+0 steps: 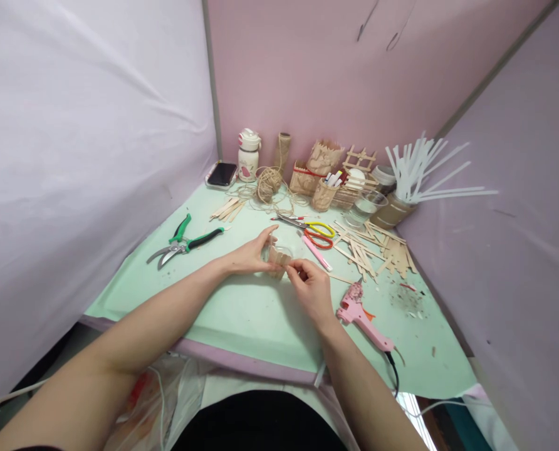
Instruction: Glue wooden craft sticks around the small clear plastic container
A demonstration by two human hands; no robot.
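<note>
partly covered in tan wooden pieces (276,258), small clear cup (284,250)

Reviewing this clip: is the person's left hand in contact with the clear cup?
Touching. The head view shows the left hand curled around the clear cup, with its thumb lying against the near side.

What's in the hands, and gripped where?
The left hand holds a wood-faced clear cup around its left side. The right hand has its fingertips at the cup's near right side; whether they grip anything is unclear.
</note>
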